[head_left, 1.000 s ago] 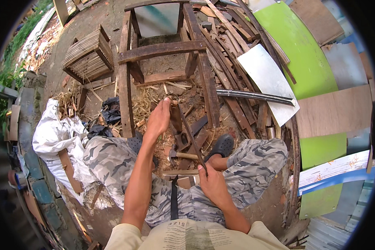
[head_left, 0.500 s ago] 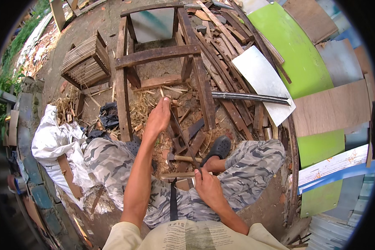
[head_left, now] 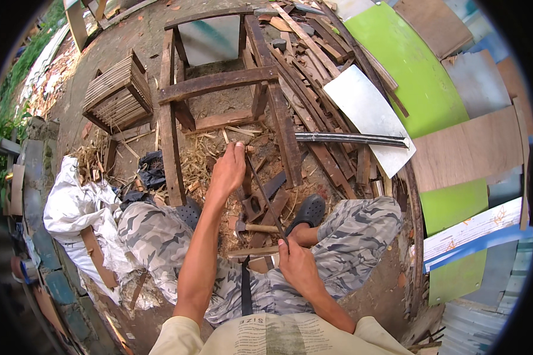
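My left hand is closed in front of the wooden frame, and the pale tip of a thin wooden strip sticks out past its fingers. My right hand, closed low between my knees, grips the near end of a long, thin dark bar. The bar slants up and left to my left hand; I cannot tell whether it is a blade edge-on or a rod. Beneath it lies a hammer with a wooden handle, among dark wood offcuts. What lies inside my left fingers is hidden.
A dark wooden frame stands ahead, wood shavings around its base. A slatted wooden crate stands left of it. Stacked timber, a metal bar and a white panel lie right. A white sack sits by my left knee.
The view has shifted slightly. My left hand has come a little right relative to the wooden frame, still closed; my right hand has hardly moved and keeps its grip on the dark bar.
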`<control>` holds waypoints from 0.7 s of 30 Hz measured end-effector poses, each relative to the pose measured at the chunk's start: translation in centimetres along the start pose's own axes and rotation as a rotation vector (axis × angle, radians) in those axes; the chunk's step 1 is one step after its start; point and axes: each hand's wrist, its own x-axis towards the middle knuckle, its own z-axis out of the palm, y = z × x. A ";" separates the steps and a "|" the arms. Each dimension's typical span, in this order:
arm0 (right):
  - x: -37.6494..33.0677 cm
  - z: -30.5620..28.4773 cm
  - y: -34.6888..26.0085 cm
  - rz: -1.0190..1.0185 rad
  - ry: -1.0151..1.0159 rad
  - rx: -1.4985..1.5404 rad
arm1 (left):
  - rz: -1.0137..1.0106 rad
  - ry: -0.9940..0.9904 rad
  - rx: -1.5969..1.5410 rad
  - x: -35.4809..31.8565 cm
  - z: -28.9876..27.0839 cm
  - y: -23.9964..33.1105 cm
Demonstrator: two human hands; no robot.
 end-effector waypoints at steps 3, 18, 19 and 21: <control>0.3 0.4 -0.1 0.017 -0.065 -0.056 | -0.029 -0.004 -0.007 -0.3 0.1 0.5; 1.6 -3.5 2.0 -0.151 -0.116 -0.229 | -0.045 0.065 -0.032 -1.1 0.8 -2.4; 1.4 -3.1 2.0 -0.154 -0.104 -0.215 | -0.031 0.096 -0.008 -1.2 0.8 -2.3; 1.7 -3.0 1.9 -0.129 -0.091 -0.221 | -0.025 0.035 -0.032 -1.2 0.4 -2.4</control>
